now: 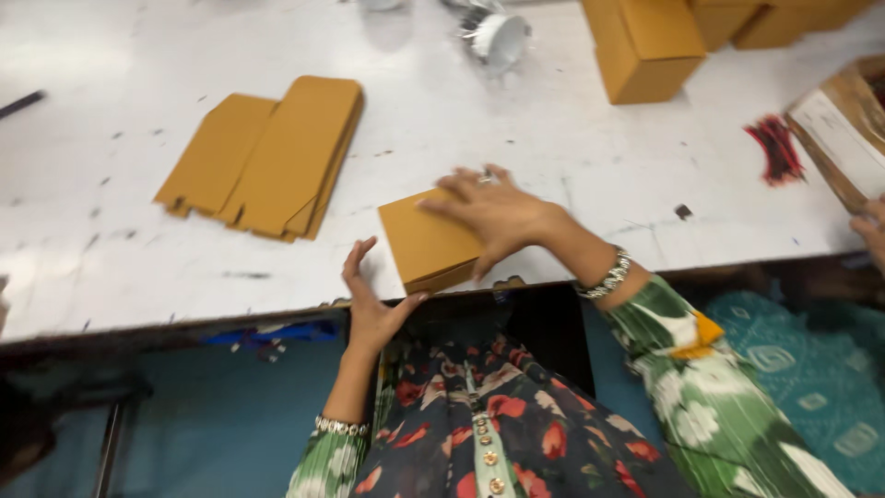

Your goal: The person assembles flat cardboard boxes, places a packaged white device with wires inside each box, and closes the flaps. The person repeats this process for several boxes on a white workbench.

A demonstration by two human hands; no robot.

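While the small brown cardboard box [426,242] sits at the near edge of the white table [572,138], the right hand [493,214] lies flat and spread on its top. Against the box's near-left corner, the left hand [373,300] is open, fingers raised, gripping nothing. Flat folded cartons [267,157] lie well left of the box.
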